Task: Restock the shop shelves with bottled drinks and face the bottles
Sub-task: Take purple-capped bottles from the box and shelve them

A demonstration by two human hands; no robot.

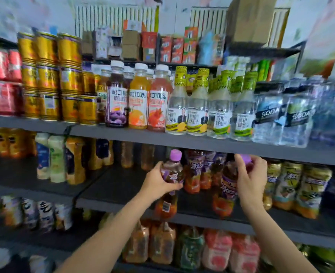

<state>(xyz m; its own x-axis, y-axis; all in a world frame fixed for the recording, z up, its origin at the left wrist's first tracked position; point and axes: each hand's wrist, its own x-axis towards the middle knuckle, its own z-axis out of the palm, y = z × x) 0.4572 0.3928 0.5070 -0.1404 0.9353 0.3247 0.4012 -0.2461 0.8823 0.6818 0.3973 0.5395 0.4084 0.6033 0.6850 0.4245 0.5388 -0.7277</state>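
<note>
Grey metal shelving unit (123, 134) filling the view, several tiers deep, edges smeared by motion blur.

Upper tier: stacked gold drink cans (48, 75) at left, three white-capped juice bottles with purple, orange and pink labels (138, 99) at centre, clear yellow-capped honey-water bottles (198, 107) just right of those, shrink-wrapped clear soda-water packs (280, 115) further right.

Middle grey shelf board (113, 186), one tier down, as landmark. Above its front edge, held upright: purple-capped brown iced-tea plastic bottle (171, 174), long axis vertical, cap up, barcode side of the label turned outward, lower part hanging in front of the board's lip. Gripped round its shoulder by the left hand (158, 181), fingers wrapped across the label.

Just right of it, over the same board: second purple-capped iced-tea bottle (228, 186), also upright, cap up, label partly readable. Right hand (250, 178) closed around its neck and cap, hiding most of the upper half.

Behind both, deeper on the board: row of similar purple-labelled tea bottles (204, 170), caps hidden by the tier above. Further right, gold-labelled tea bottles (300, 186). Left of the board, cream and orange cartons (64, 158), blurred.

Below the board: pink and orange bottles (217, 251), text unreadable.
</note>
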